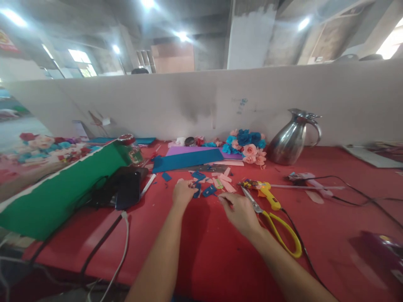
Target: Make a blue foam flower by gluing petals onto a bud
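My left hand [183, 192] is closed in a pinch on a small blue foam piece [197, 189] among scattered blue and pink foam scraps [220, 181] on the red table [214, 251]. My right hand [241, 212] lies just right of it, fingers curled and pinched over the table surface; what it holds is too small to make out. Yellow-handled scissors [277, 226] lie beside my right hand, blades pointing toward the scraps.
A yellow glue gun [267, 193] with a black cord lies behind the scissors. Blue and purple foam sheets [189, 158], foam flowers [247, 144], a steel jug [291, 140], a green sheet [59, 193], a black phone [127, 191] and cables [119, 251] surround the work spot. A white partition stands behind.
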### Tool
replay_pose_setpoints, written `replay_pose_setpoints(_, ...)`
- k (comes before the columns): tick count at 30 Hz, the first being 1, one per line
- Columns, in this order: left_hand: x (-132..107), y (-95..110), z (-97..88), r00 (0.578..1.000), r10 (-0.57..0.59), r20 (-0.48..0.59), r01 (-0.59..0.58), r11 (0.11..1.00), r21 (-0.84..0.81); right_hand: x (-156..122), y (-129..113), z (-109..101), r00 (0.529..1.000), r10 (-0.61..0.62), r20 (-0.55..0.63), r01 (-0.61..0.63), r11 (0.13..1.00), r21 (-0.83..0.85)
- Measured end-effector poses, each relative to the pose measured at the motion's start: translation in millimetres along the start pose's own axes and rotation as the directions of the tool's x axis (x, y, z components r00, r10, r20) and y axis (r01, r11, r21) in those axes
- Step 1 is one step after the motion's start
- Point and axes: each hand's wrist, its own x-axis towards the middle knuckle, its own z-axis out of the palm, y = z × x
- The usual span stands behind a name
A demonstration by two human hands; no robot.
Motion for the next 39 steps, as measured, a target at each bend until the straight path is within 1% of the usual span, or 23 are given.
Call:
replay_pose_setpoints(3,-4,6,0.2,0.998,-0.005,0.056,0.008,0.999,-0.054,0,-1,-1,1.000,0.002,-0.002,-0.002,1.000,-0.005)
replay_pose_setpoints(5,-6,10,-2.2,0.996,-0.017,0.092,0.028,0.992,-0.124,0,-1,-1,1.000,-0.001,-0.004,0.001,1.000,-0.011)
replay_pose_setpoints(8,-7,15,-8.7,0.992,-0.056,0.113,0.087,0.953,-0.290,0,0,-1,1.000,-0.015,-0.006,0.014,1.000,-0.022)
replay_pose_setpoints(11,-5,16,-15.1,0.985,-0.108,0.133,0.148,0.928,-0.341,0,-1,-1,1.000,-0.025,-0.013,0.025,0.999,-0.033)
replay_pose_setpoints(12,-4,15,-16.7,0.987,-0.114,0.109,0.145,0.927,-0.345,0,-1,-2,1.000,-0.027,-0.013,0.027,0.999,-0.035)
replay_pose_setpoints(13,-2,14,-18.0,0.991,-0.117,0.058,0.130,0.928,-0.350,0,-1,-2,1.000,-0.028,-0.013,0.027,0.999,-0.038)
replay_pose_setpoints(16,1,11,-19.9,0.983,-0.126,-0.137,0.068,0.928,-0.367,0,-2,-2,1.000,-0.025,-0.007,0.025,0.999,-0.044)
replay_pose_setpoints(17,2,10,-19.7,0.979,-0.132,-0.158,0.066,0.929,-0.364,-1,-2,-2,1.000,-0.023,-0.003,0.023,0.999,-0.045)
replay_pose_setpoints(18,2,9,-18.9,0.979,-0.138,-0.151,0.075,0.929,-0.362,-1,-2,-2,1.000,-0.021,0.000,0.021,0.999,-0.045)
replay_pose_setpoints(20,1,7,-15.4,0.988,-0.127,-0.090,0.090,0.938,-0.335,-1,-1,-1,1.000,-0.020,0.003,0.020,0.999,-0.039)
replay_pose_setpoints(22,-2,6,-10.1,0.998,-0.069,0.000,0.067,0.967,-0.246,-1,-1,-1,1.000,-0.024,-0.003,0.024,0.999,-0.033)
replay_pose_setpoints(23,-3,6,-7.3,0.998,-0.025,0.050,0.034,0.982,-0.185,-1,-1,0,1.000,-0.027,-0.006,0.027,0.999,-0.031)
replay_pose_setpoints(24,-4,6,-4.9,0.996,0.014,0.086,-0.004,0.993,-0.117,-1,0,0,1.000,-0.027,-0.006,0.027,0.999,-0.031)
replay_pose_setpoints(25,-5,7,-3.0,0.994,0.043,0.098,-0.039,0.998,-0.047,-1,0,0,1.000,-0.027,-0.004,0.026,0.999,-0.032)
replay_pose_setpoints(27,-5,9,-1.8,0.996,0.068,0.051,-0.071,0.995,0.069,-1,0,0,1.000,-0.023,-0.002,0.023,0.999,-0.035)
replay_pose_setpoints(28,-6,10,-2.5,0.998,0.065,0.008,-0.065,0.994,0.091,-1,1,0,1.000,-0.022,0.000,0.022,0.999,-0.036)
replay_pose_setpoints(29,-6,12,-3.8,0.999,0.047,-0.026,-0.045,0.997,0.069,-1,1,1,1.000,-0.022,0.002,0.022,0.999,-0.036)
replay_pose_setpoints(30,-6,15,-5.4,0.999,0.017,-0.030,-0.017,1.000,0.002,-1,2,1,1.000,-0.022,0.002,0.022,0.999,-0.034)
replay_pose_setpoints(31,-6,17,-7.3,1.000,-0.023,-0.003,0.022,0.995,-0.093,-1,2,1,1.000,-0.020,0.002,0.020,0.999,-0.031)
replay_pose_setpoints(32,-7,20,-9.1,0.996,-0.070,0.048,0.078,0.978,-0.194,0,2,1,1.000,-0.018,0.003,0.018,1.000,-0.024)
replay_pose_setpoints(34,-10,25,-11.7,0.973,-0.139,0.186,0.196,0.919,-0.342,0,1,0,1.000,-0.006,0.005,0.006,1.000,0.010)
replay_pose_setpoints(36,-11,27,-12.5,0.939,-0.145,0.314,0.271,0.872,-0.408,1,-1,0,1.000,0.021,0.012,-0.022,0.997,0.069)
replay_pose_setpoints(39,-13,28,-11.6,0.900,-0.087,0.427,0.307,0.821,-0.481,2,-4,-1,0.998,0.066,0.024,-0.069,0.985,0.157)
